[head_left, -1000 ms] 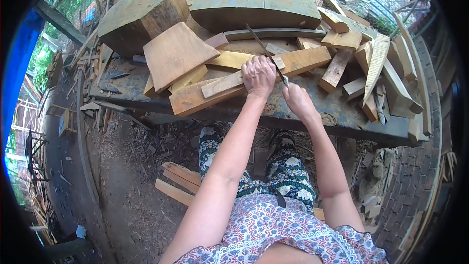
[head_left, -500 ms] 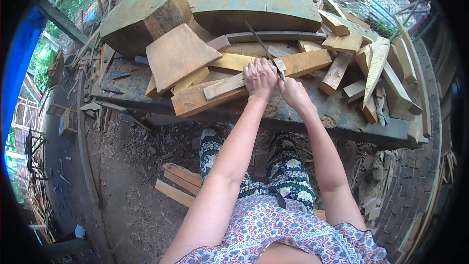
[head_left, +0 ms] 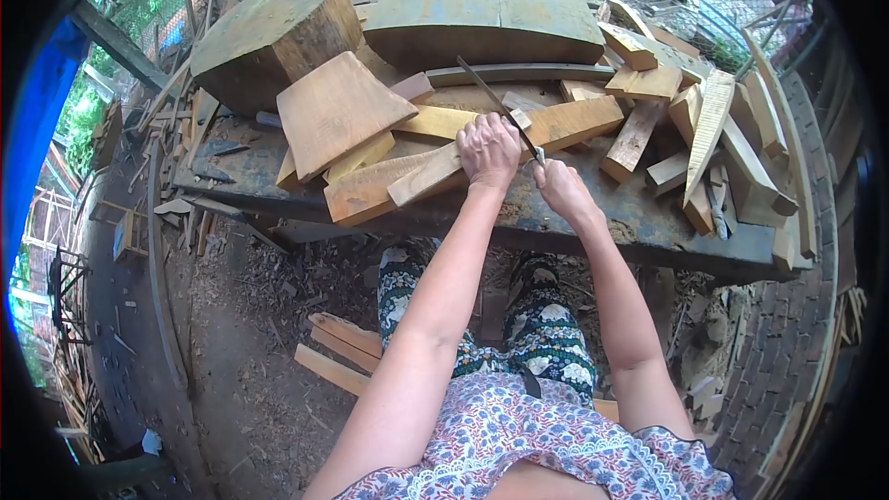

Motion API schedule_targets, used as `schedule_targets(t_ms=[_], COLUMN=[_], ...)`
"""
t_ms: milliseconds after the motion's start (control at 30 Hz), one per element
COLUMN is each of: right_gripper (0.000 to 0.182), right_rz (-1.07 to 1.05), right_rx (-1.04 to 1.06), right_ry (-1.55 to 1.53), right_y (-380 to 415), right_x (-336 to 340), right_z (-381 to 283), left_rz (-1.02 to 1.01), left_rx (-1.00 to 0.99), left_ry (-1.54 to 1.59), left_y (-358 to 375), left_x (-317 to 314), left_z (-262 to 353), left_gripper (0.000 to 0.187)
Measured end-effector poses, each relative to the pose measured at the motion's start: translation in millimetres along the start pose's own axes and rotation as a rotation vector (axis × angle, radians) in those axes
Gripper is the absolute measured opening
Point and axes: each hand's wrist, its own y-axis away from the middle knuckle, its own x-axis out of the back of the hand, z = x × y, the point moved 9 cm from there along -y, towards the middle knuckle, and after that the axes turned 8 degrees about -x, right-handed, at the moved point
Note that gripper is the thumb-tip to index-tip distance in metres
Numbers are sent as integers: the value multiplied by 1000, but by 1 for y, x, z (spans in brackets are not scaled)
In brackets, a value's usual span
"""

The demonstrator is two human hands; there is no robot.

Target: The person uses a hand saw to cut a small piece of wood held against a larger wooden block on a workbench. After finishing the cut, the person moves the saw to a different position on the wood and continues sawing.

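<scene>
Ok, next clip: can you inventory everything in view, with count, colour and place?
Long sturdy workbench: 1, dark, across the middle
Big wooden blocks: 2, green-grey, bench back
Flared flat board: 1, light brown, bench left
Thick wooden beam: 1, orange-brown, bench front
Narrow wooden strip: 1, pale brown, on beam
Long thin saw-like blade: 1, dark, across strip
Wooden offcuts: many, tan, mostly bench right
Tarp-like sheet: 1, blue, left edge
Left hand: 1, bare, on strip
Right hand: 1, bare, at blade's near end
</scene>
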Motion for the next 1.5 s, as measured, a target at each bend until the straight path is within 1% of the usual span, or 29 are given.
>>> schedule_targets(t_ms=[100, 233, 300, 400, 467, 600, 667, 700, 800, 900, 1200, 1367, 1433, 1500], right_gripper=[39, 37, 37, 38, 38, 38, 38, 39, 39, 39, 38, 39, 39, 42], right_rz=[63, 59, 56, 52, 62, 74, 67, 70, 44, 60, 45, 18, 9, 44], right_rx=[4, -55, -34, -12, 3, 9, -30, -28, -3, 32, 14, 40, 43, 35], right_ry=[-3, -13, -11, -34, 6, 10, 0, 2, 10, 26, 30, 31, 30, -6], right_y=[16, 40, 31, 10, 2, 14, 29, 32, 22, -5, 23, -8, -7, 4], right_x=[-3, -4, -4, 3, 5, 0, -3, -2, 4, 3, 4, 5, 4, 6], right_z=[2, 1, 0, -8, -19, -9, 0, 0, -9, -23, -6, -24, -27, -22], left_rz=[-23, -46, -13, -40, -30, -44, -51, -16, -65, -44, -34, -59, -34, -11], left_rx=[-45, -65, -68, -63, -59, -68, -55, -78, -52, -43, -51, -39, -49, -62], left_ry=[-11, -46, -33, -24, -39, -28, -18, -33, -12, 4, -3, 6, -7, -11], left_y=[0, 1, 2, 2, 0, -1, 2, 3, 2, 1, 3, 2, 3, 1], left_x=[2, 0, 1, 0, 0, 0, -1, 2, -2, -1, -2, -2, 1, 1], left_z=[4, 4, 5, 5, 3, 4, 4, 5, 4, 3, 4, 3, 2, 4], left_gripper=[18, 19, 18, 19, 19, 19, 19, 18, 18, 18, 17, 18, 17, 17])
